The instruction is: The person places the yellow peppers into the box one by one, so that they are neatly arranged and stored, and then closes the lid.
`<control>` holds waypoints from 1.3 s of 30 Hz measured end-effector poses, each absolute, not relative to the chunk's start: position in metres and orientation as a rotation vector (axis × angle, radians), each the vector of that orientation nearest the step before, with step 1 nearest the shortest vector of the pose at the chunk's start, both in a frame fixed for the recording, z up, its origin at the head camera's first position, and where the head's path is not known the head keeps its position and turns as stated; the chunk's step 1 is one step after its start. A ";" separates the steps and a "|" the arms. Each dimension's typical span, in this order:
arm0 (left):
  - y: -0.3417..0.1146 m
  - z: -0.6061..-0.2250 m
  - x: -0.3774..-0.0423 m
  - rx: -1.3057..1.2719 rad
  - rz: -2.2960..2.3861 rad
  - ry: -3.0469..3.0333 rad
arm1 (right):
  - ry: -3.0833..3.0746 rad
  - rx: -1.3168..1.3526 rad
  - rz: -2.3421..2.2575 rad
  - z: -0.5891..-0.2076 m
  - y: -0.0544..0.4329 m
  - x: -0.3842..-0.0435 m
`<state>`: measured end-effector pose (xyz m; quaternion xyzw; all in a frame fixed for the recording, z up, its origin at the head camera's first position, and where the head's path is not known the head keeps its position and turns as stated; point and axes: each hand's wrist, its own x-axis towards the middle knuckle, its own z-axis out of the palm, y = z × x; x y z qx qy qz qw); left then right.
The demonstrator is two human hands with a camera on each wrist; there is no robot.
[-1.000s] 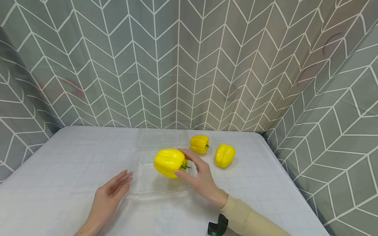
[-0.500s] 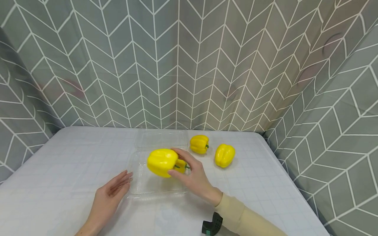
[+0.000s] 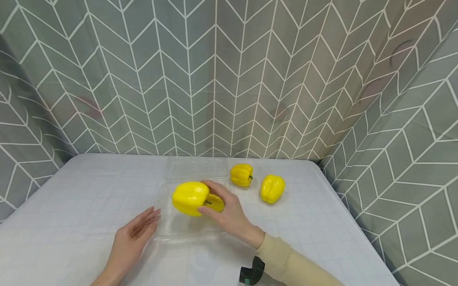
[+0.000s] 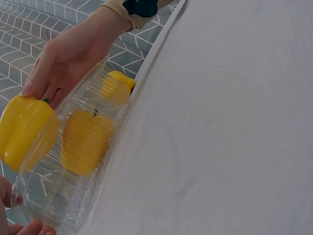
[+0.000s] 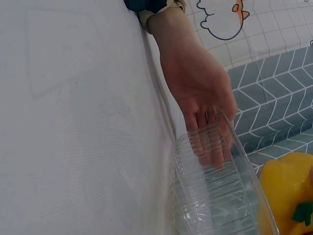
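Observation:
My right hand (image 3: 230,210) grips a yellow bell pepper (image 3: 189,198) near its stem end, thumb in front and fingers behind, above the left half of a clear plastic clamshell container (image 3: 169,226). Another yellow bell pepper (image 4: 85,142) lies inside the container on the right side, partly hidden by the right hand in the head view. Beside the container's left wall is my left hand (image 3: 134,234), its fingers straight and its fingertips right at the plastic. In the right wrist view those fingers (image 5: 205,139) lie along the ribbed wall.
The container's lid (image 3: 195,167) lies folded open at the back. To the right stand two more yellow bell peppers, one near the lid (image 3: 241,174) and one farther right (image 3: 272,188). A patterned curtain (image 3: 229,79) borders the white-covered table (image 3: 89,190).
My right hand has carried its pepper leftward over the container, uncovering more of the pepper inside. The left hand has stayed at the container's left wall.

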<state>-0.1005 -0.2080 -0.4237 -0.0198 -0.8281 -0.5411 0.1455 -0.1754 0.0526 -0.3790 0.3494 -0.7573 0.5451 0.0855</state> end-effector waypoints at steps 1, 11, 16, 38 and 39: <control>-0.208 -0.423 -0.100 -0.049 -1.561 -2.390 | -2.258 1.043 1.634 -0.379 0.052 -0.175; -0.207 -0.424 -0.101 -0.018 -1.548 -2.422 | -2.352 1.032 1.652 -0.378 0.040 -0.178; -0.208 -0.424 -0.101 -0.013 -1.551 -2.427 | -2.406 1.015 1.651 -0.377 0.036 -0.178; -0.208 -0.421 -0.101 0.012 -1.535 -2.463 | -2.712 0.976 1.366 -0.376 0.014 -0.181; -0.208 -0.422 -0.101 0.012 -1.528 -2.465 | -2.724 0.971 1.355 -0.376 0.013 -0.182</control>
